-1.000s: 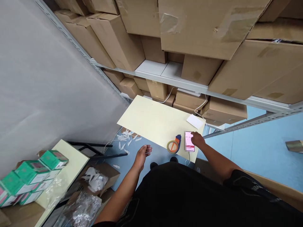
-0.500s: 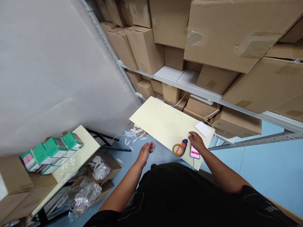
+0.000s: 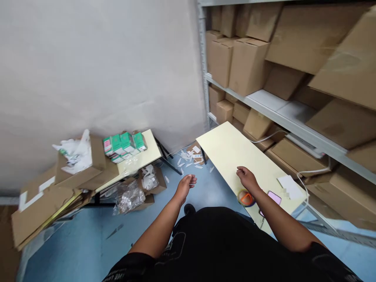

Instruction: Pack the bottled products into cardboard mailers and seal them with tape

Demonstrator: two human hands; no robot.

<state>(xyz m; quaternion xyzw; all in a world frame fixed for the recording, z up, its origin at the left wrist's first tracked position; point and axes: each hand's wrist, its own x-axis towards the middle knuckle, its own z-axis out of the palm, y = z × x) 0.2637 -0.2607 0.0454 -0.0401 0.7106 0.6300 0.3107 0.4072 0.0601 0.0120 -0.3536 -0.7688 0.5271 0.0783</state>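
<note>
Tape dispenser point(image 3: 247, 199) lies by the table's point(image 3: 227, 149) near edge, presumably for easy reach; right forearm point(image 3: 282, 219) hides part of it and of the phone point(image 3: 275, 197). Hands apart: left hand point(image 3: 186, 186) over floor point(image 3: 210, 192), fingers loosely bent, nothing seen in it; right hand point(image 3: 247, 178) over table, fingers curled, contents cannot be told. Farther, shelf cartons point(image 3: 249, 64), some cut off at right.

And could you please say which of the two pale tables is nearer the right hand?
The table beside the shelving: the right hand is over it; the other table bears green boxes.
</note>
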